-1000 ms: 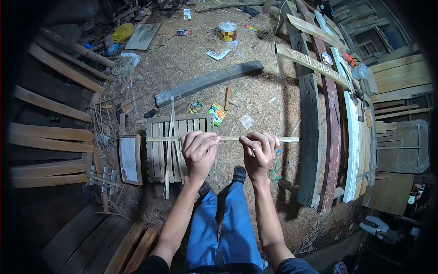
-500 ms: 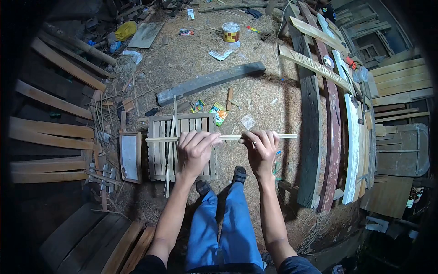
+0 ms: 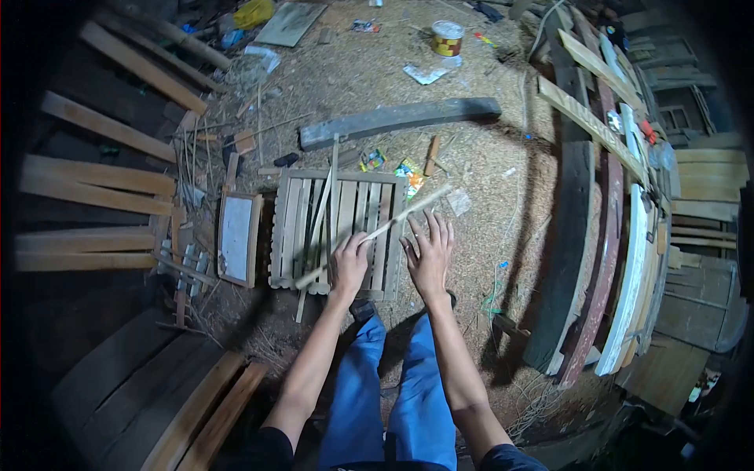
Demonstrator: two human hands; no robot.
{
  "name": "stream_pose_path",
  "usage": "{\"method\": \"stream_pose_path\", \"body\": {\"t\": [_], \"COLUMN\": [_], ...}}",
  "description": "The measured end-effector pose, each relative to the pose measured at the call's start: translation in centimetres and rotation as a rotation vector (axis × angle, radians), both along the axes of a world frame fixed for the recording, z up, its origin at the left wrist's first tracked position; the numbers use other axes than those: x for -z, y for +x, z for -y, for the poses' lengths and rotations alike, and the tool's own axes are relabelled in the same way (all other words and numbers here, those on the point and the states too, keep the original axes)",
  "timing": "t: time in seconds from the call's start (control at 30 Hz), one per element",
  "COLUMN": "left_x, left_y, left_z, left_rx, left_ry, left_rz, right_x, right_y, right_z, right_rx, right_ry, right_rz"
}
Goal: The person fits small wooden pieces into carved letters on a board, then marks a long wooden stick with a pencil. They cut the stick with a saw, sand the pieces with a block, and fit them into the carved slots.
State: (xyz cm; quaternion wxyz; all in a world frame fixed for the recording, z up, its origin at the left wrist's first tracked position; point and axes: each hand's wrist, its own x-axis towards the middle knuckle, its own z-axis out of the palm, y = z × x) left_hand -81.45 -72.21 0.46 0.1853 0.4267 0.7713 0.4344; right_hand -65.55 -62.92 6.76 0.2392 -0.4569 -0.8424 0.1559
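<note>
My left hand is closed around a thin wooden strip, which slants up to the right over a slatted wooden panel. Beside the strip, to its right, my right hand has its fingers spread and grips nothing. The panel lies low in front of my feet, partly covered by my left hand and the strip. Other thin strips lie lengthwise across its slats.
A dark curved beam lies beyond the panel. Long boards and beams line the right side. A white-faced framed board stands left of the panel. Farther off is a paint bucket. Shavings and wrappers litter the floor.
The strip was level with both hands on it; now it tilts, held by my left hand alone. My right hand has let go and opened. The view has shifted.
</note>
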Motion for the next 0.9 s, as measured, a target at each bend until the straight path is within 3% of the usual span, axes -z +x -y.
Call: {"method": "stream_pose_path", "body": {"t": [0.23, 0.4, 0.47, 0.6, 0.77, 0.9], "left_x": [12.2, 15.3, 13.5, 10.0, -1.3, -11.5], "left_y": [0.7, 1.3, 1.5, 2.3, 6.9, 12.5], "left_z": [2.7, 2.2, 1.7, 0.8, -2.4, -6.4], "left_rx": [-0.140, -0.149, -0.107, -0.063, 0.040, 0.163], "left_ry": [-0.295, -0.253, -0.210, -0.089, -0.042, 0.044], "left_rz": [0.079, -0.051, -0.216, -0.169, 0.008, -0.020], "right_x": [11.4, 14.1, 13.6, 9.8, 3.2, -5.1], "right_y": [-0.6, 0.1, 0.4, 2.2, 6.6, 12.0], "right_z": [3.6, 4.1, 3.5, 2.0, -0.9, -4.1], "right_rx": [-0.060, -0.053, -0.042, -0.011, 0.078, 0.107], "right_ry": [-0.211, -0.315, -0.323, -0.260, -0.178, -0.102], "right_rz": [0.047, -0.014, -0.045, -0.108, -0.155, -0.235]}}
